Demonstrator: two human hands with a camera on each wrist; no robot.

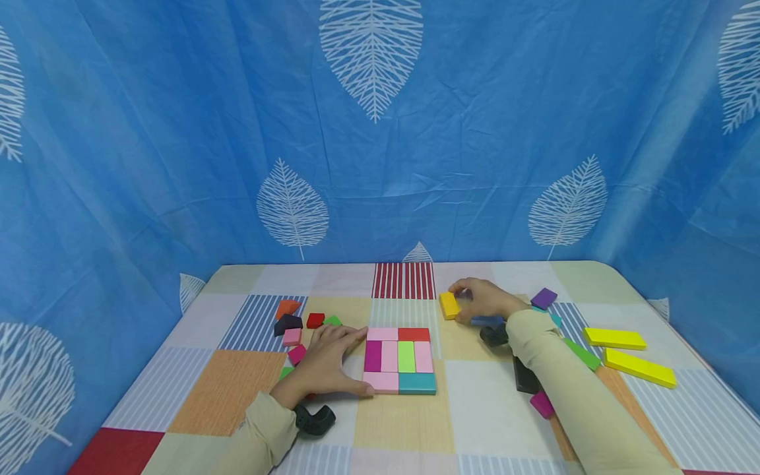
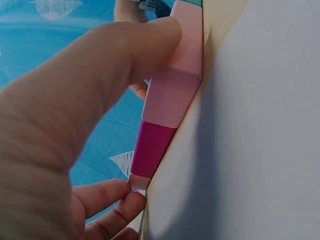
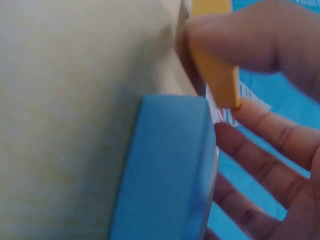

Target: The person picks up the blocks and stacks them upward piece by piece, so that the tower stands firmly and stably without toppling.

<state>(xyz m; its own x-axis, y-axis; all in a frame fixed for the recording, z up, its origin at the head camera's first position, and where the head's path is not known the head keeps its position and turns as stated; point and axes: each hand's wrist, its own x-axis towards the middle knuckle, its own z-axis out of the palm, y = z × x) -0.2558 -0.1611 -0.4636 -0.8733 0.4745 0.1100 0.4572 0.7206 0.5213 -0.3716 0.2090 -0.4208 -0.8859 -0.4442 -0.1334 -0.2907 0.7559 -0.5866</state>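
In the head view, an assembled rectangle of coloured blocks lies flat at the centre: pink (image 1: 380, 382), magenta (image 1: 373, 356), red (image 1: 413, 334), lime green (image 1: 406, 357) and teal (image 1: 417, 383) pieces fit side by side. My left hand (image 1: 326, 363) spans its left side, thumb against the near pink block and fingertips at the far left corner. Farther back and to the right, my right hand (image 1: 483, 298) pinches a yellow block (image 1: 448, 305) between thumb and fingers. Below that hand lies a blue block (image 3: 160, 170), which it partly hides in the head view.
Loose blocks lie left of the rectangle, among them an orange one (image 1: 287, 307) and a black one (image 1: 287, 324). Two long yellow blocks (image 1: 614, 338), a purple block (image 1: 543, 298) and a dark block (image 1: 525, 376) lie right, some partly under my right sleeve. A blue curtain (image 1: 415, 165) hangs behind.
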